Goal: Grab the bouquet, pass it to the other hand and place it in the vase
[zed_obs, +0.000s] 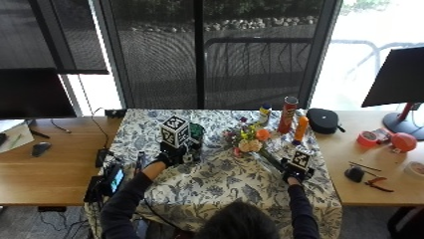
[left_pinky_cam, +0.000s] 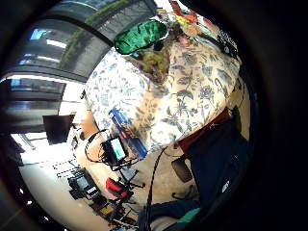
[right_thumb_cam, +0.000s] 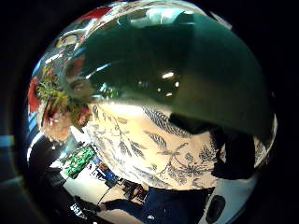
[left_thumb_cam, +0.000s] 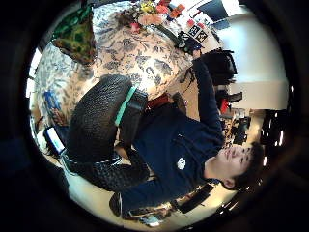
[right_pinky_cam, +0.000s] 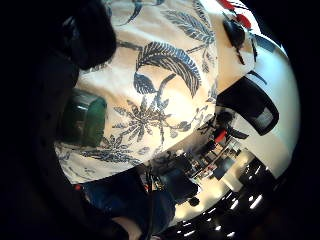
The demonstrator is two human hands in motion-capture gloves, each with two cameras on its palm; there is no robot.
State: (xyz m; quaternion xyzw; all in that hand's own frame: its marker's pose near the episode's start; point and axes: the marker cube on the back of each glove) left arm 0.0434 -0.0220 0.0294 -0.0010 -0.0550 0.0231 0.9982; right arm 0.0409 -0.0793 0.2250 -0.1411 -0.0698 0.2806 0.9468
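Right now the left hand (zed_obs: 163,158) hovers over the floral tablecloth (zed_obs: 218,184) beside the green vase (zed_obs: 195,133), fingers curled around nothing. Across the cloth, the right hand (zed_obs: 295,174) rests at the stem end of the bouquet (zed_obs: 248,140), which lies flat; its grip I cannot tell.

Dark navy long sleeves (zed_obs: 126,199), black gloves, small white chest logo (left_thumb_cam: 181,163)

Bright daylight thru rear windows — glare at right; palm views fisheye-warped w/ dark rims.
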